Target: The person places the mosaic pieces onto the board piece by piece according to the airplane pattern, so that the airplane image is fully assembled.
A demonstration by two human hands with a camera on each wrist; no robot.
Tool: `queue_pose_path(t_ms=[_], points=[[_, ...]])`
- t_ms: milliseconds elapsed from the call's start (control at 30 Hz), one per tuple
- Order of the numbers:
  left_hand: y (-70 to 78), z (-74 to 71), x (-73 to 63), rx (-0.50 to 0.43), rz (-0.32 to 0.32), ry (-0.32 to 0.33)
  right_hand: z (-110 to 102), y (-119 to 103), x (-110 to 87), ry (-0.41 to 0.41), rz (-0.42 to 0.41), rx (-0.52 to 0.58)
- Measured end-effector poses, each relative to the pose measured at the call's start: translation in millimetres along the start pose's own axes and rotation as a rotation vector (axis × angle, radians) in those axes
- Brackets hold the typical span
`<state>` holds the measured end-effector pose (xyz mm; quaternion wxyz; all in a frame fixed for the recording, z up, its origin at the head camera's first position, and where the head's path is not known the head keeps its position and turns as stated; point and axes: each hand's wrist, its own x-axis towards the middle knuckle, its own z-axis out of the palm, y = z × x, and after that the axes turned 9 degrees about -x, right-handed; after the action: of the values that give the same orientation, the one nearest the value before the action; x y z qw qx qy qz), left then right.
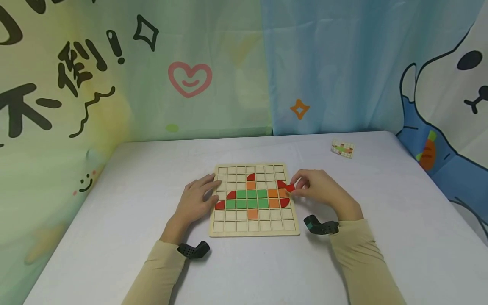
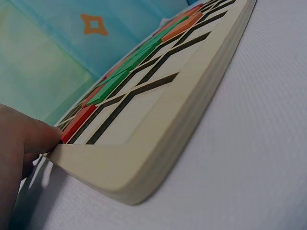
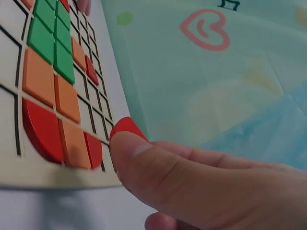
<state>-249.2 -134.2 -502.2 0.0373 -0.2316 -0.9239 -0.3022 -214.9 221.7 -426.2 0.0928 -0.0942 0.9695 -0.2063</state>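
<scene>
A square wooden grid board (image 1: 228, 228) lies flat on the white table, with green, orange and red tiles set in several of its cells. My left hand (image 1: 195, 201) rests at the board's left edge, its fingers extended; the thumb (image 2: 43, 136) touches the rim beside a red tile (image 2: 79, 122). Just past the right edge, my right hand (image 1: 324, 189) pinches a red rounded tile (image 3: 128, 125) between thumb and fingers, slightly above the board. Near it on the board sit an orange tile (image 3: 74, 143) and a red quarter-round tile (image 3: 43, 132).
A small pattern card (image 1: 342, 149) with a coloured grid lies toward the table's back right. Behind the table (image 1: 259, 271) hangs a printed curtain (image 1: 228, 110). Dark wrist devices (image 1: 322, 225) sit at both sleeves.
</scene>
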Motion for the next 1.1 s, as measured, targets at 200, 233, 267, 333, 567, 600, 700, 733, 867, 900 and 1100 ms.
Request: queue_pose_path(t_ms=[200,233,267,333,567,600,700,733,867,900,1100], points=[[-0.1,0.2,0.6,0.002,0.001,-0.006,9.4,-19.7,4.3,-0.072,-0.102,0.025],[-0.2,0.3,0.6,0.002,0.000,-0.006,11.4,-23.2,4.9,-0.082,-0.125,0.029],[-0.3,0.4,0.7,0.002,0.001,-0.007,13.3,-26.9,5.4,-0.091,-0.149,0.033],[-0.4,0.5,0.8,0.003,0.002,-0.006,16.9,-34.1,6.0,-0.110,-0.191,0.033],[-0.8,0.6,0.6,0.007,0.005,-0.002,28.9,-58.0,5.7,-0.166,-0.288,0.006],[-0.8,0.7,0.7,0.007,0.005,-0.003,30.6,-60.5,5.4,-0.172,-0.297,-0.003],[-0.4,0.6,0.6,0.009,0.004,-0.005,33.6,-68.0,3.9,-0.196,-0.292,-0.028],[-0.2,0.5,0.6,0.009,0.003,-0.006,34.3,-70.3,3.5,-0.206,-0.286,-0.028],[0.8,-0.2,0.5,0.009,-0.002,-0.010,37.2,-76.9,1.8,-0.245,-0.262,-0.031],[1.0,-0.4,0.5,0.008,-0.003,-0.012,37.8,-78.0,1.4,-0.251,-0.265,-0.029],[1.5,-0.7,0.9,0.001,-0.009,-0.017,43.4,-81.1,1.3,-0.251,-0.296,-0.060]])
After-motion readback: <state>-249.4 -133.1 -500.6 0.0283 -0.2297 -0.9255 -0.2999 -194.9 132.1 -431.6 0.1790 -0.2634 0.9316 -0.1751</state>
